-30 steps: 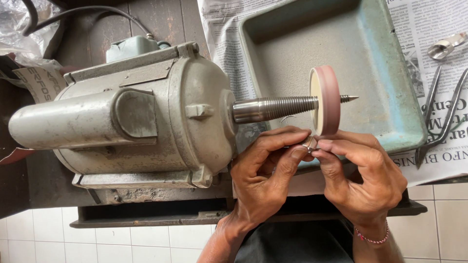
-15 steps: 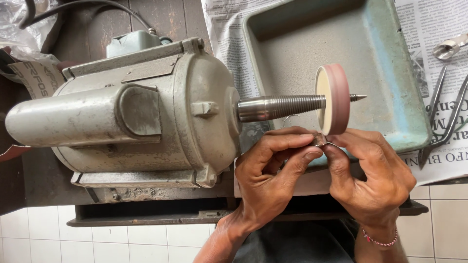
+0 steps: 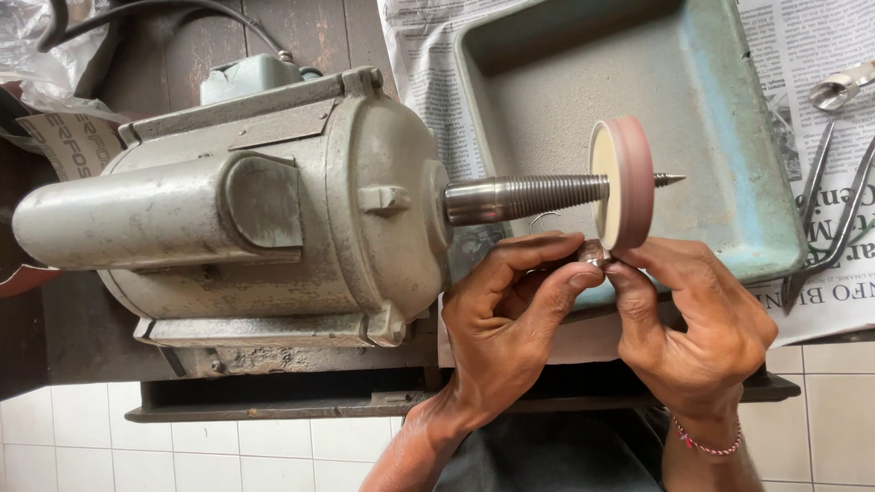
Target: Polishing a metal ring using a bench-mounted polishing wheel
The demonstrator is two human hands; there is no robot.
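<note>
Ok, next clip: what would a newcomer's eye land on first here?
The big grey motor filling the left, its threaded spindle carrying a pink wheel over a worn blue-green tray. Just below the wheel, the left hand and right hand pinch a small metal piece against its edge.

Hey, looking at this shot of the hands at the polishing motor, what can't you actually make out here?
Head view only:
- The small metal piece pinched between the left hand and right hand: fingertips cover most of it, so its shape is unclear.
- Whether it touches the pink wheel: too close to tell.
- The tongs on the newspaper: cut off by the right edge.
- The cable: cut off by the top edge.
</note>
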